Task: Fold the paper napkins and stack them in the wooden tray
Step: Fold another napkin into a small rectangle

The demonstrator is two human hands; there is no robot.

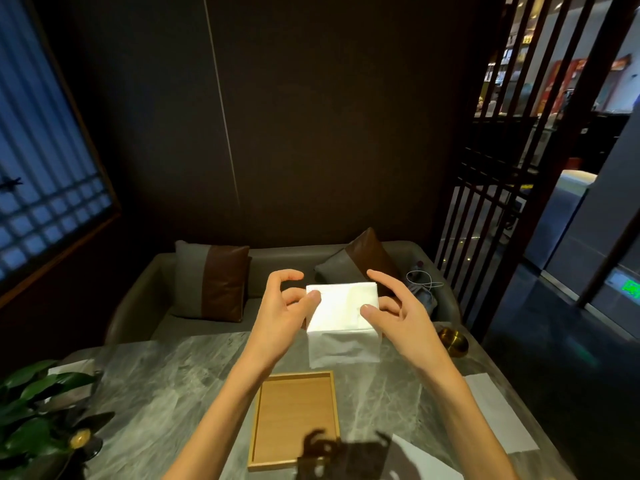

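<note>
While both arms reach over the wooden tray (294,419), the left hand (282,306) and right hand (394,313) pinch a white napkin's (341,311) side edges, lifting it above the marble table (166,382)

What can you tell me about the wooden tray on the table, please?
The wooden tray is a shallow, light-coloured rectangle with a low raised rim and a flat bottom. It lies flat on the grey marbled table, long side running away from the person, between the two forearms. Nothing lies in it yet; only a dark shadow of the hands falls across its near right corner. Neither hand touches it, and the napkin is held up beyond its far edge.
</note>
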